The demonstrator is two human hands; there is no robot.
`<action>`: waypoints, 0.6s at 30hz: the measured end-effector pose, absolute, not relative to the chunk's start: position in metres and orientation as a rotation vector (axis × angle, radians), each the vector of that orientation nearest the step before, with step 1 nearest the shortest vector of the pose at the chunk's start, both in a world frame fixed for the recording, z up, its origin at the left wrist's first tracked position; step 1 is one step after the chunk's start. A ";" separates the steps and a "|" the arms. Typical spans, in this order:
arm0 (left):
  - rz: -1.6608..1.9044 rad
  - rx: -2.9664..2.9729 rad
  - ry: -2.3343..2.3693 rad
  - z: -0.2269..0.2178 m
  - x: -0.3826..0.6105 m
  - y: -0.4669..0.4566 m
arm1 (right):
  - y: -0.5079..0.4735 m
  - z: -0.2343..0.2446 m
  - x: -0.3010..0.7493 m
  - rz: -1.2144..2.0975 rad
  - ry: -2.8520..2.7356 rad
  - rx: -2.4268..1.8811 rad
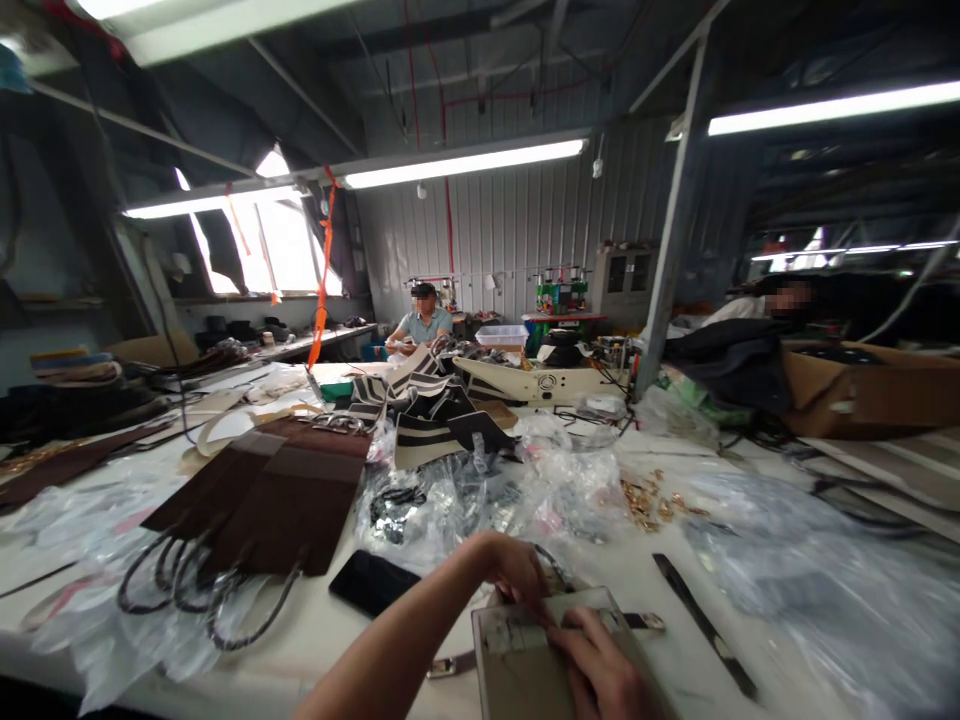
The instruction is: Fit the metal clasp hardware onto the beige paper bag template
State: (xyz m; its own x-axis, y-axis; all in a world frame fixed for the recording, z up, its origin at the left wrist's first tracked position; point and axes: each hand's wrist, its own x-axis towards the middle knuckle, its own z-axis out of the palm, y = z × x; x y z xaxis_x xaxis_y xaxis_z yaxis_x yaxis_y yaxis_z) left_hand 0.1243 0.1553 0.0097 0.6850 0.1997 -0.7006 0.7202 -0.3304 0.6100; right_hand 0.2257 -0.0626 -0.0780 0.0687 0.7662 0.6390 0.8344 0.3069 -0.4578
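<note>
A small beige bag [525, 665] lies flat on the white table [322, 630] right in front of me. My left hand [514, 572] reaches over its top edge, fingers curled and pinching at the metal fitting there. My right hand [600, 670] rests on the bag's front, fingers pressed down near the same fitting. A strap with a metal buckle [646, 622] pokes out at the bag's right side, and another strap end [450, 663] sticks out on the left.
A black phone [373, 582] lies left of the bag. A stack of brown bags with dark handles [262, 500] sits further left. Clear plastic bags [480, 500], gold hardware [649, 503] and a dark strap [701, 620] surround it. Two people sit far back.
</note>
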 end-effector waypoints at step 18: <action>-0.678 1.856 0.553 -0.009 0.131 0.159 | -0.072 -0.096 0.233 -0.119 -1.636 -1.484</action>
